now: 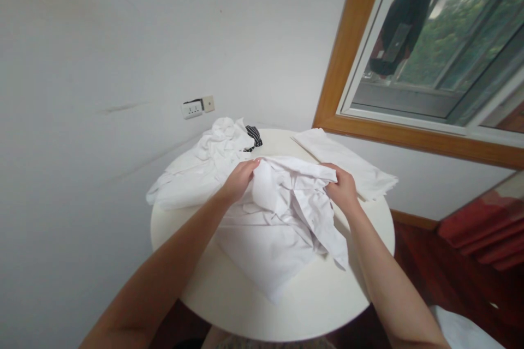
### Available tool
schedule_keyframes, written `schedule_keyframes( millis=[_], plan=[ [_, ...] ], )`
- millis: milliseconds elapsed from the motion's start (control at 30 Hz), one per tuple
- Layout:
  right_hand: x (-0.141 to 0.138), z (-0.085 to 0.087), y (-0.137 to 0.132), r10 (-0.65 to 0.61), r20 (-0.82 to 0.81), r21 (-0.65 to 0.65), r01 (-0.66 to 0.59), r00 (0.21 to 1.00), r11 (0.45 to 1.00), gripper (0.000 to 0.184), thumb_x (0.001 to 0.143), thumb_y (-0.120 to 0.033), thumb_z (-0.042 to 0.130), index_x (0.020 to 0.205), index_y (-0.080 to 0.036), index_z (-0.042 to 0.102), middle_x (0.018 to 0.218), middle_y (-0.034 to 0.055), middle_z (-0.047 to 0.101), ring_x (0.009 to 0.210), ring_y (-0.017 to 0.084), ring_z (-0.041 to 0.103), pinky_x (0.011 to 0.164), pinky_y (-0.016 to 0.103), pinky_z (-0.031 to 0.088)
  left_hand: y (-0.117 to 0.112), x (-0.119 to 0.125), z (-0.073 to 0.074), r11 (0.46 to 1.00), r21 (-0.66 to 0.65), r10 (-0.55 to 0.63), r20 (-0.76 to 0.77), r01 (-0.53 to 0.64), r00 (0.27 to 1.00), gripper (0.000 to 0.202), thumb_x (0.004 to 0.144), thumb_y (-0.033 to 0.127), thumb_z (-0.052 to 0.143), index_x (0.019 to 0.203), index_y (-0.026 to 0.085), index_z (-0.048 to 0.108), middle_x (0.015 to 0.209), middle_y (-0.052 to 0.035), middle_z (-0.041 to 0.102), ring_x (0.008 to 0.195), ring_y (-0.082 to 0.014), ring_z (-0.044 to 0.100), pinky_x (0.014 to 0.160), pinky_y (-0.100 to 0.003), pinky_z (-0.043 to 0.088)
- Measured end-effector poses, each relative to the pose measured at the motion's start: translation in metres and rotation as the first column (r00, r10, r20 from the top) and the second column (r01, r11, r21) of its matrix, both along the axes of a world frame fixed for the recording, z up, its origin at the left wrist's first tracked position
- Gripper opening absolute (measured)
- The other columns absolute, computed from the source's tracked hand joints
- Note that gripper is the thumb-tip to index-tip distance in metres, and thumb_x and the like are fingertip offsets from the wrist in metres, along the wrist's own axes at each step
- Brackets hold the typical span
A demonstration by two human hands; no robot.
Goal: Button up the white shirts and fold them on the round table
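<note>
A crumpled white shirt [282,218] lies over the middle of the table, its upper edge stretched between my two hands. My left hand [241,179] pinches that edge at its left end, thumb on top. At the right end, my right hand [343,188] is closed around the cloth, with some fingers hidden beneath it. Loose folds bunch up below the held edge, and one flap hangs toward the right. The lower part spreads flat to a point near the table's front.
The round white table [274,322] stands against the wall. A heap of white clothes [200,166] lies on its left, beside a black striped cloth [254,137]. A folded white garment [344,161] rests at back right. A wall socket [192,109] and a wood-framed window [352,38] are behind.
</note>
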State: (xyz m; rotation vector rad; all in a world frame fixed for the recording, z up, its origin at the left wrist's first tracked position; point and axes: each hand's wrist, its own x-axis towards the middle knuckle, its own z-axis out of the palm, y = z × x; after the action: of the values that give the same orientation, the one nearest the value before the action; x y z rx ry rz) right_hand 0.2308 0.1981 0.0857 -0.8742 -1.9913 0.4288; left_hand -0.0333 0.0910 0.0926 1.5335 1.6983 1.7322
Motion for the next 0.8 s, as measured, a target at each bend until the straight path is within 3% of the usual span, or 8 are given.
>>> schedule_keyframes(
  millis=[167,267,433,533,600,733,800],
  plan=[
    [-0.013,-0.009,0.001,0.111,-0.113,-0.065,-0.119,0.987,0.991,0.036,0.073,-0.024,0.048,0.104,-0.017,0.066,0.107,0.0076,0.068,0.098,0.023,0.060,0.085,0.033,0.046,0.011,-0.004,-0.006,0.980,-0.066,-0.192,-0.126,0.185,0.973,0.047,0.094,0.035,0.023,0.113,0.017,0.062,0.101,-0.0073,0.067,0.096,-0.0189,0.060,0.086,-0.034,0.051],
    [-0.014,-0.008,-0.002,0.078,-0.086,-0.099,-0.086,0.993,0.991,0.035,0.077,-0.027,0.047,0.105,-0.017,0.065,0.102,0.0067,0.070,0.092,0.023,0.061,0.081,0.032,0.047,0.011,-0.003,-0.007,0.981,-0.034,-0.193,-0.305,0.192,0.933,0.041,0.090,0.033,0.038,0.124,0.018,0.055,0.116,-0.0083,0.060,0.104,-0.0194,0.057,0.090,-0.033,0.049],
    [-0.011,0.002,-0.017,0.107,0.113,-0.037,-0.103,0.988,0.994,0.040,0.078,-0.034,0.054,0.116,-0.024,0.061,0.112,0.0027,0.067,0.097,0.022,0.060,0.085,0.030,0.044,0.014,0.013,-0.020,0.992,0.027,-0.109,-0.362,0.127,0.926,0.068,0.081,0.040,0.058,0.141,0.018,0.033,0.137,-0.0129,0.045,0.121,-0.0242,0.048,0.099,-0.035,0.044],
    [-0.014,0.003,-0.023,0.084,0.192,-0.018,-0.082,0.978,0.996,0.030,0.082,-0.041,0.052,0.098,-0.022,0.067,0.096,0.0036,0.069,0.087,0.021,0.062,0.079,0.028,0.045,0.016,0.024,-0.026,0.993,0.019,-0.094,-0.449,0.114,0.889,0.066,0.083,0.037,0.057,0.141,0.017,0.034,0.141,-0.0123,0.043,0.129,-0.0252,0.040,0.109,-0.039,0.034],
    [-0.016,0.002,-0.022,0.018,0.182,-0.036,-0.011,0.983,0.999,0.037,0.087,-0.046,0.044,0.077,-0.019,0.066,0.078,0.0044,0.068,0.074,0.019,0.061,0.071,0.027,0.044,0.015,0.029,-0.026,0.991,0.010,-0.113,-0.500,0.136,0.858,0.058,0.086,0.033,0.053,0.139,0.017,0.037,0.138,-0.0117,0.047,0.128,-0.0238,0.041,0.110,-0.039,0.032],
    [-0.014,0.002,-0.008,-0.091,0.009,-0.009,0.091,0.996,0.996,0.046,0.090,-0.052,0.037,0.078,-0.017,0.065,0.080,0.0065,0.067,0.073,0.019,0.060,0.067,0.026,0.042,0.011,0.030,-0.020,0.989,0.015,-0.112,-0.557,0.145,0.823,0.048,0.089,0.026,0.045,0.137,0.018,0.041,0.129,-0.0101,0.054,0.119,-0.0221,0.048,0.105,-0.038,0.037],
    [-0.010,0.004,0.000,-0.137,0.028,-0.034,0.138,0.990,0.990,0.051,0.089,-0.056,0.037,0.072,-0.017,0.064,0.069,0.0059,0.065,0.066,0.019,0.058,0.060,0.026,0.040,0.011,0.028,-0.017,0.992,0.001,-0.102,-0.576,0.125,0.811,0.046,0.090,0.027,0.045,0.135,0.020,0.043,0.121,-0.0091,0.057,0.112,-0.0214,0.051,0.102,-0.037,0.040]
  ],
)
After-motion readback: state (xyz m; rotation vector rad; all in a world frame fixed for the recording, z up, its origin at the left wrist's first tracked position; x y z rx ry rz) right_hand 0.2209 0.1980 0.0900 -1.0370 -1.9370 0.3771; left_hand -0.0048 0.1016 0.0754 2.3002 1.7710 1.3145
